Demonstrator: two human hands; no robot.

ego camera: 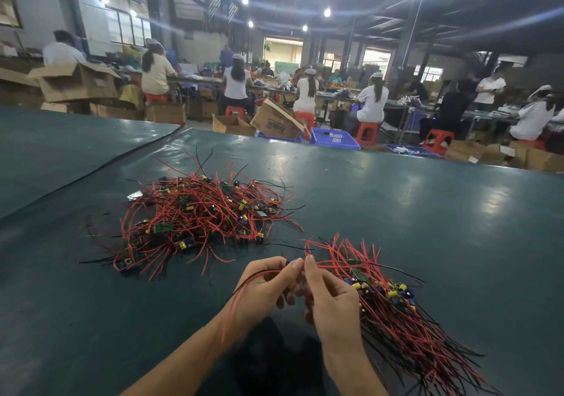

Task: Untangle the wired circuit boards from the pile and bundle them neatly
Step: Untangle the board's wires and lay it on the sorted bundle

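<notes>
A tangled pile (195, 215) of small green circuit boards with red and black wires lies on the dark green table (427, 212), ahead and to the left. A sorted bundle (393, 304) lies at the right, boards together and wires fanned toward me. My left hand (265, 285) pinches one small board at its fingertips; that board's red and black wires trail down over my wrist. My right hand (329, 298) meets it from the right, fingertips on the same board, and lies just left of the bundle.
A seam (122, 157) splits the table covering at the left. Beyond the far edge stand cardboard boxes (276, 123), blue crates (334, 139), red stools, and several seated workers at benches.
</notes>
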